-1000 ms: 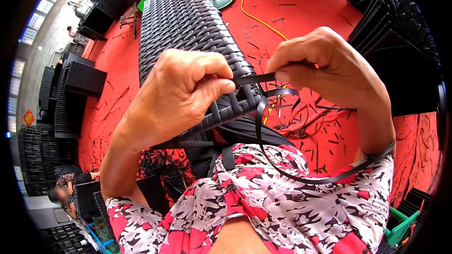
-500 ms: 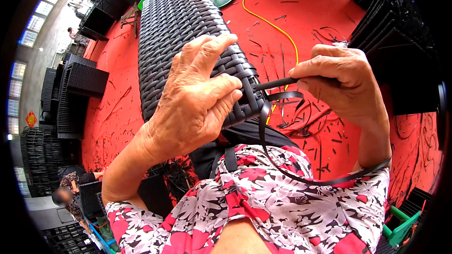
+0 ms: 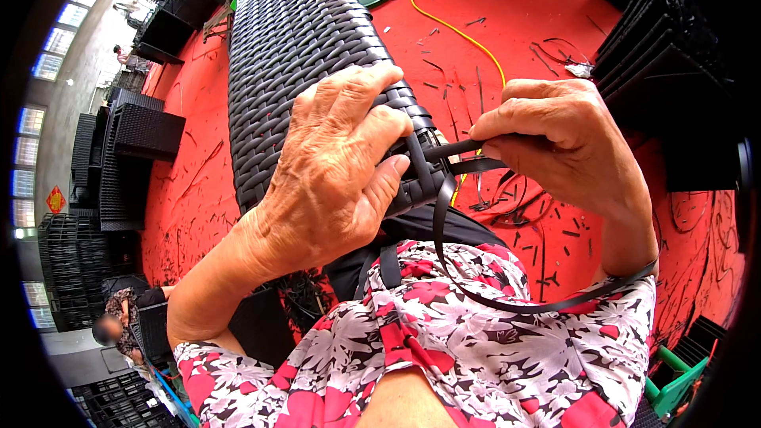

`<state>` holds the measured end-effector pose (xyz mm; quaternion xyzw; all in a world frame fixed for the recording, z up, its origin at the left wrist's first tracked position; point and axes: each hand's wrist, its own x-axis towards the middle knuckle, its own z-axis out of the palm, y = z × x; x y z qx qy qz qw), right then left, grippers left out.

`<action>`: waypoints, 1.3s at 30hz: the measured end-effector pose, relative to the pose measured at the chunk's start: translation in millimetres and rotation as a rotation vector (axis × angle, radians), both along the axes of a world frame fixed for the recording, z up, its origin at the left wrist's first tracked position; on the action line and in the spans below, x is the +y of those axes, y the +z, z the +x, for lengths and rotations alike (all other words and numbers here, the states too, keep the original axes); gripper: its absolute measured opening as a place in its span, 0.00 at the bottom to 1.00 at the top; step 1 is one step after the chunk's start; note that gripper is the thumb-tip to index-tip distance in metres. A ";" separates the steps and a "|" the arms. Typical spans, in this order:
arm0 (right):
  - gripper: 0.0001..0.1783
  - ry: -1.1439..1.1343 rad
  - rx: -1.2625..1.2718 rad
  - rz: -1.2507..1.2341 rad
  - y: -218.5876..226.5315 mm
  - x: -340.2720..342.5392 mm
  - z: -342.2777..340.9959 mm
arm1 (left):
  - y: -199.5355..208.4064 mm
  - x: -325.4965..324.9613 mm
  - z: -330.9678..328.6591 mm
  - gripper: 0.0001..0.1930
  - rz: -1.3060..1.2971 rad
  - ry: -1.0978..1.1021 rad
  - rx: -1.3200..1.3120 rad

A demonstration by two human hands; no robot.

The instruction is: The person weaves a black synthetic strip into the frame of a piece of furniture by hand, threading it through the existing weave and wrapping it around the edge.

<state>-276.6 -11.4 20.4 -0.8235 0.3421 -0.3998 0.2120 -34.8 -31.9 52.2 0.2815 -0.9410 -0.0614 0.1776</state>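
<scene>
A long black woven rattan panel (image 3: pixel 293 47) stretches away from me over the red floor, its near end resting at my lap. My left hand (image 3: pixel 337 166) lies flat on that near end, fingers spread over the weave and thumb against the edge. My right hand (image 3: pixel 555 143) pinches a flat black plastic strip (image 3: pixel 468 150) just right of the panel's corner. The strip comes out of the weave, then loops down across my flowered clothing and back up by my right wrist.
Cut black strip scraps (image 3: pixel 515 190) litter the red floor (image 3: pixel 190 190), and a yellow cable (image 3: pixel 460 32) runs across it. Stacked black woven furniture stands at left (image 3: pixel 135 135) and at right (image 3: pixel 666 47). Another person (image 3: pixel 119 317) crouches at lower left. A green object (image 3: pixel 670 384) sits lower right.
My left hand opened from a fist near the strip and settled flat on the panel's end. My right hand shifted right and down, drawing the strip out sideways.
</scene>
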 end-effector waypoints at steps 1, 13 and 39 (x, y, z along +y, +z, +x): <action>0.07 0.001 -0.037 0.047 -5.2 -0.9 1.1 | 0.6 -0.5 0.2 0.10 0.034 0.005 0.027; 0.07 0.176 -0.177 0.513 -25.0 -20.4 9.3 | 5.1 3.7 1.9 0.08 0.084 0.033 0.038; 0.09 0.218 -0.582 0.560 20.1 -8.7 56.3 | 26.0 18.2 33.0 0.08 0.307 0.205 0.432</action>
